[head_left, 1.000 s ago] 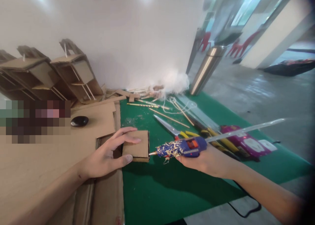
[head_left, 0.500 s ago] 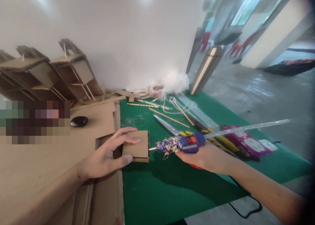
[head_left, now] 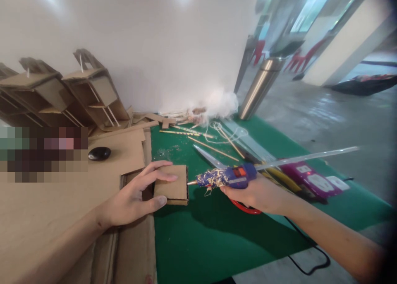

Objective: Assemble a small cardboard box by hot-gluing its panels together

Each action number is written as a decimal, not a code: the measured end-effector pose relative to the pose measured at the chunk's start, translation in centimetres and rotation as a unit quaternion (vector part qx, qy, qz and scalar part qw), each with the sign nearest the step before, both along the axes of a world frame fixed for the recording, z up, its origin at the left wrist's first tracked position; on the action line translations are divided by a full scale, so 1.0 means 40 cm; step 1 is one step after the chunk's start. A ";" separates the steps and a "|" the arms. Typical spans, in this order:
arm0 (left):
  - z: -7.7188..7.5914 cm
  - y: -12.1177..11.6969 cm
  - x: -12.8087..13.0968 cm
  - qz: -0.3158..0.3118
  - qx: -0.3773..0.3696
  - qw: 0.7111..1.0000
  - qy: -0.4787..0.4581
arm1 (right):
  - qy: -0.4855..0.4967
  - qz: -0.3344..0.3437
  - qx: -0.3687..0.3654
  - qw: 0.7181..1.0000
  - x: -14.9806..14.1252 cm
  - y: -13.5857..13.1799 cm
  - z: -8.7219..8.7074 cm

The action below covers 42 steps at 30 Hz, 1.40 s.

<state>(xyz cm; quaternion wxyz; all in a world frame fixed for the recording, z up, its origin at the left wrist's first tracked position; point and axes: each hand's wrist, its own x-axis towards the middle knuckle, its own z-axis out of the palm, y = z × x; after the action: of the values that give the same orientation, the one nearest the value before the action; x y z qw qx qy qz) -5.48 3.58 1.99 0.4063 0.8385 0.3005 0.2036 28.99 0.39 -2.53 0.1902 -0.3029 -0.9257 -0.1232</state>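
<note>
A small flat cardboard box (head_left: 175, 182) lies at the edge of the green table, and my left hand (head_left: 139, 188) grips it from the left, fingers on its top and thumb at its near side. My right hand (head_left: 266, 193) is wrapped round a blue hot glue gun (head_left: 229, 177). The gun's metal nozzle touches or nearly touches the box's right edge. Dried strands cling to its front, and a long clear glue stick (head_left: 310, 157) sticks out behind. Partly hidden under the gun are scissors (head_left: 211, 156) with red on the handle.
Large cardboard sheets (head_left: 62, 201) cover the left side, with a black mouse-like object (head_left: 99, 153) on them. Cardboard house-like models (head_left: 93, 89) stand behind. Thin sticks (head_left: 214, 148), white fluff (head_left: 221, 104), a steel flask (head_left: 262, 89) and a purple box (head_left: 310, 178) lie or stand beyond my hands.
The glue gun's nozzle has shifted slightly up along the box's right edge, and its rear has moved a little left, uncovering more of the red handle. My left hand and the box stay still.
</note>
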 end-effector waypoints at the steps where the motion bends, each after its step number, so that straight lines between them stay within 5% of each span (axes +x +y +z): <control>1: 0.000 0.000 0.000 0.002 -0.001 1.000 0.000 | -0.004 -0.002 -0.002 1.000 0.000 0.002 0.000; 6: -0.001 0.001 -0.002 0.005 -0.003 1.000 0.004 | 0.000 0.010 -0.005 1.000 -0.002 0.007 0.013; 18: 0.000 -0.001 -0.001 0.008 -0.004 1.000 0.002 | 0.039 -0.010 -0.175 0.984 -0.024 0.015 0.060; 27: 0.001 -0.002 -0.002 0.006 -0.006 1.000 0.006 | 0.136 -0.135 -0.415 0.890 -0.040 0.022 0.096; 42: -0.007 -0.001 -0.004 0.005 0.011 1.000 0.003 | 0.153 -0.129 -0.448 0.872 -0.044 0.035 0.109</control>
<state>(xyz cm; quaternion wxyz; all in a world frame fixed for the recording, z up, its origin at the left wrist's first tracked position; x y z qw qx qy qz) -5.65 3.55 1.70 0.3954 0.8418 0.3038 0.2068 27.21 1.81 1.82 0.1558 -0.4871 -0.7938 0.3290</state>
